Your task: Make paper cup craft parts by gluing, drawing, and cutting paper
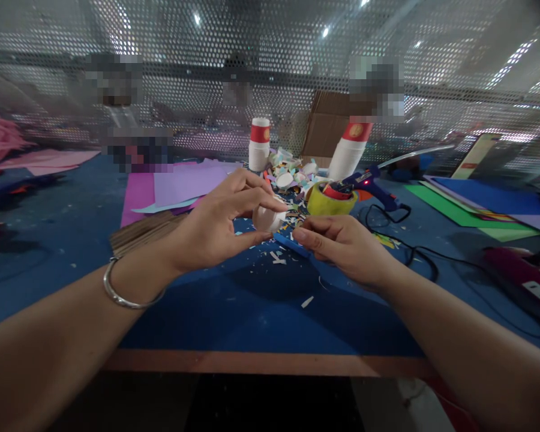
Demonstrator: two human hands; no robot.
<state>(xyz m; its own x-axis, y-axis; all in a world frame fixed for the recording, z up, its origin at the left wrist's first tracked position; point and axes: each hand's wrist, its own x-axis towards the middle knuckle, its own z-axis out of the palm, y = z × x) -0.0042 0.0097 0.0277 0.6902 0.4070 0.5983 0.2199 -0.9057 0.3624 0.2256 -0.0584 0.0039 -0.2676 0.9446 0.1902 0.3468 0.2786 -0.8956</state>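
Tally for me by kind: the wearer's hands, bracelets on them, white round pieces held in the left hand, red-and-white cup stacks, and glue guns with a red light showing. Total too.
Hands (left hand, right hand): 2
Bracelet: 1
White round piece: 1
Cup stacks: 2
Lit glue gun: 1
Total: 7

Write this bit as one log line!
left hand: holds white round piece | right hand: at blue strip | table: paper scraps, glue gun
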